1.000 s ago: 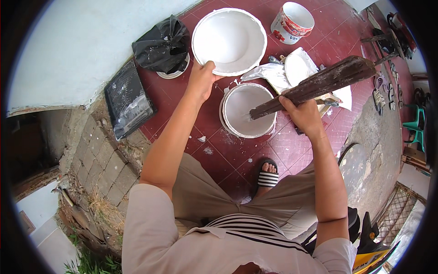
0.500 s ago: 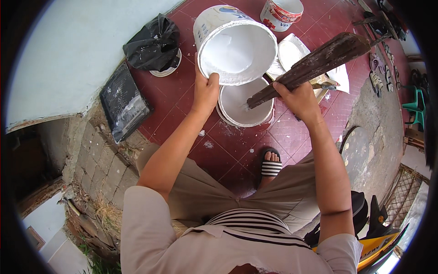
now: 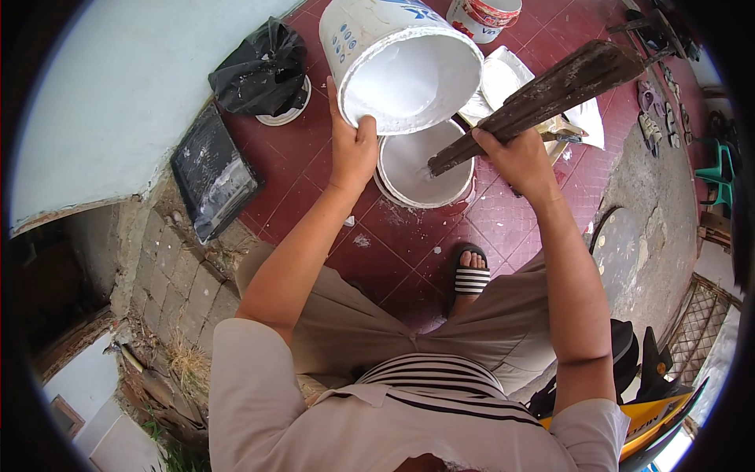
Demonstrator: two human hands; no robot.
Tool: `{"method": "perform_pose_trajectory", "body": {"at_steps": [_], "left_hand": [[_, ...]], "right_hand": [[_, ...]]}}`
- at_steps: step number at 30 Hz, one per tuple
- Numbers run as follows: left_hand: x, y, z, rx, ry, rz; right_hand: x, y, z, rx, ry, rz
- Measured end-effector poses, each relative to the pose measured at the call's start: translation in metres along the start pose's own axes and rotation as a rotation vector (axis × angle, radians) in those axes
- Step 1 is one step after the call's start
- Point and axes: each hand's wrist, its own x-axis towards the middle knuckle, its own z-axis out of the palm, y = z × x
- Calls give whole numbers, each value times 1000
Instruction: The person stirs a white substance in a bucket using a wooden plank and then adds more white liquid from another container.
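Observation:
My left hand (image 3: pixel 352 149) grips the rim of a large white paint bucket (image 3: pixel 358 47), thumb on the inner side. The bucket is tipped toward me, and white paint coats its inside. Below it a second bucket (image 3: pixel 385 181) stands on the tiles with whitish paint in it. A dark, rough wooden stick (image 3: pixel 550 90) is held in my right hand (image 3: pixel 519 165), fingers closed round it. Its narrow lower end reaches into the lower bucket, touching or close to the paint. The wide end points up to the right.
Left of the buckets lie a black paint tray (image 3: pixel 212 177) and a black plastic bag (image 3: pixel 259 71) on a white container. At the back stands a small red-and-white bucket (image 3: pixel 484 20). A paintbrush (image 3: pixel 562 136) and paint-smeared sheets (image 3: pixel 507 71) lie on the right; sandals (image 3: pixel 651 130) sit farther off.
The tipped bucket has swung slightly up and is tilted more, showing more of its outer side. The stick's wide end has shifted a little up and right.

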Motion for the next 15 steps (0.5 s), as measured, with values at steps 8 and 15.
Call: {"method": "perform_pose_trajectory", "body": {"at_steps": [8,15], "left_hand": [[-6,4,-1,90,18,64],[-9,15,3,71,-16,92]], "right_hand": [[-1,-8,-4,-14,-3,35],[0,-5,-5,7,-8,32]]}}
